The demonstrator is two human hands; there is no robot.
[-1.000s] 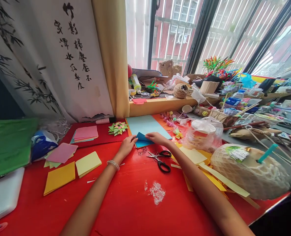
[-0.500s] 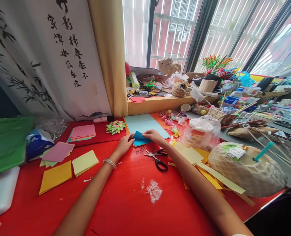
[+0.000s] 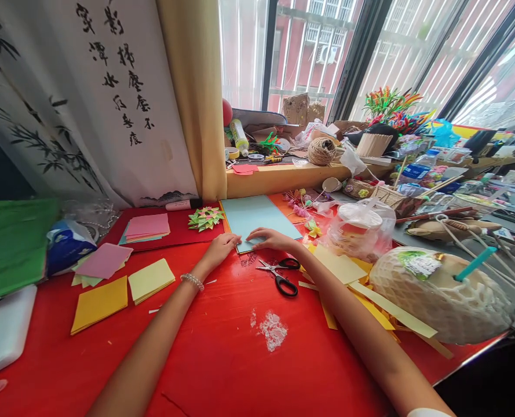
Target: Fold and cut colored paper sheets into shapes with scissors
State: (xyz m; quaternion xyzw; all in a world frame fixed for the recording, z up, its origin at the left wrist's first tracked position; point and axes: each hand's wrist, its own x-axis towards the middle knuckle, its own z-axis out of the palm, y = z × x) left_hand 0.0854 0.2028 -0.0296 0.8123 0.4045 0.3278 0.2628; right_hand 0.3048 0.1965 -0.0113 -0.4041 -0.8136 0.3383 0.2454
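Observation:
A pale blue sheet of paper (image 3: pixel 259 214) lies on top of a stack with coloured edges on the red table. My left hand (image 3: pixel 222 249) is at the stack's near left corner, its fingers pressed together on the paper's edge. Over the near edge, my right hand (image 3: pixel 273 238) rests with fingers stretched out towards the left one. The deeper blue face of a folded sheet does not show between the hands. Just in front of my right hand, scissors (image 3: pixel 281 275) with black handles lie partly open. A green and pink folded-paper ring (image 3: pixel 205 218) sits left of the stack.
At left are yellow squares (image 3: pixel 99 304), pale yellow squares (image 3: pixel 152 280) and pink squares (image 3: pixel 105 259). On the right lie yellow paper strips (image 3: pixel 370 307), a netted coconut (image 3: pixel 439 298) with a straw and a bagged tub (image 3: pixel 359 223). Twine (image 3: pixel 321 151) and clutter fill the sill.
The deeper blue folded sheet between my hands no longer shows. My right hand has flattened over the paper, while my left stays near the corner. The view has shifted slightly.

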